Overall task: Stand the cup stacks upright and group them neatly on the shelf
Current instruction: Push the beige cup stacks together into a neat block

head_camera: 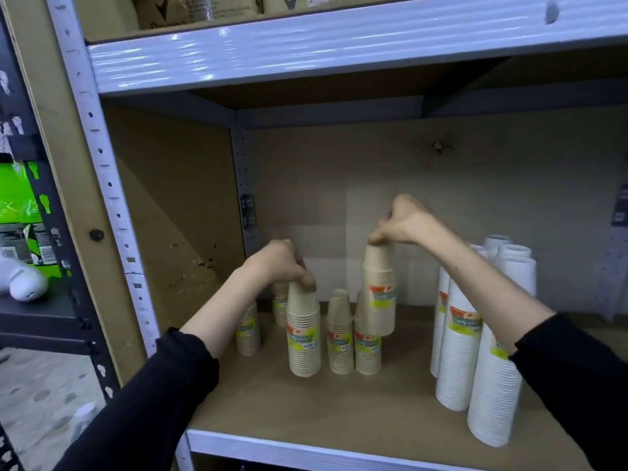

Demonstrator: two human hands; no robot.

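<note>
Several beige paper cup stacks with green and yellow labels stand upright on the wooden shelf [373, 406]. My left hand [280, 263] grips the top of one beige stack [303, 334] that rests on the shelf. My right hand [402, 220] pinches the top of another beige stack [379, 290], held in the air above the other beige stacks [339, 334]. Two more beige stacks [249, 331] stand behind my left forearm, partly hidden.
Tall white cup stacks [457, 355] stand grouped at the right of the shelf, partly behind my right arm. The shelf's side wall [176, 232] is at the left, a metal beam [306, 52] overhead. A black rack [51, 300] stands further left.
</note>
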